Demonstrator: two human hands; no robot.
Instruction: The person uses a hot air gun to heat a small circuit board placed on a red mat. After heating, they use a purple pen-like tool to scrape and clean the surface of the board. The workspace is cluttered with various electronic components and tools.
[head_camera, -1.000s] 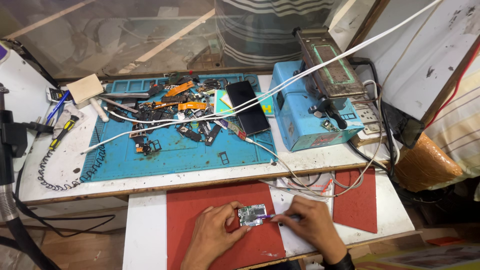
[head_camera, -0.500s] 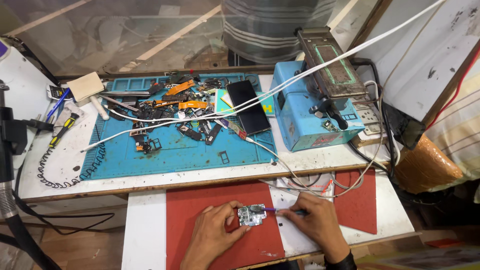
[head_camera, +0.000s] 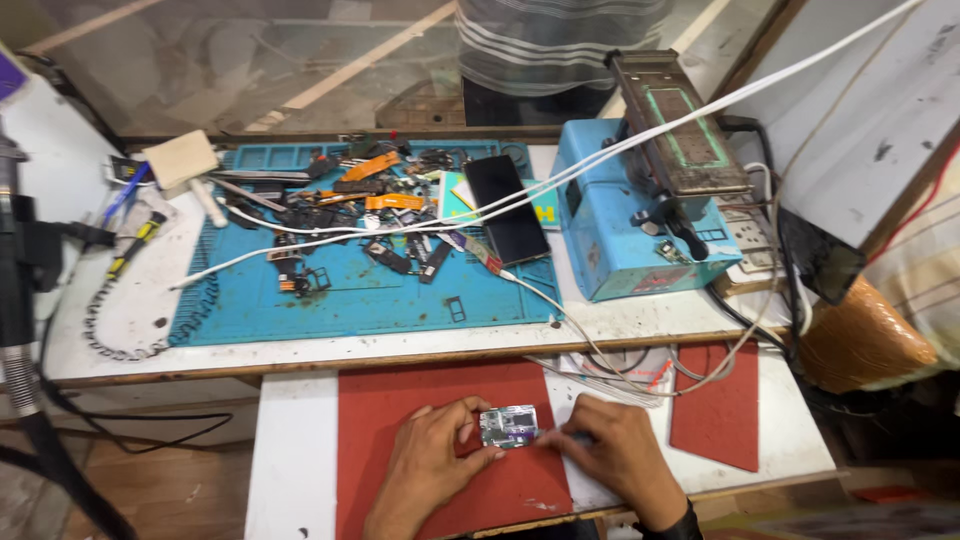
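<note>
My left hand (head_camera: 432, 462) pinches a small silver circuit board (head_camera: 508, 426) by its left edge, holding it on the red mat (head_camera: 400, 400) on the lower shelf. My right hand (head_camera: 612, 450) rests on the board's right side and grips a thin tool whose tip touches the board. Both hands sit close together near the front edge of the shelf.
Above lies a blue work mat (head_camera: 340, 290) strewn with several phone parts, flex cables and a black phone (head_camera: 507, 206). A blue machine (head_camera: 640, 210) stands to the right, white cables (head_camera: 600, 160) cross the bench, a person in a striped shirt (head_camera: 555, 40) stands behind glass.
My hands and the board have stayed on the red mat with only slight shifts. The person in the striped shirt behind the glass has moved to the right.
</note>
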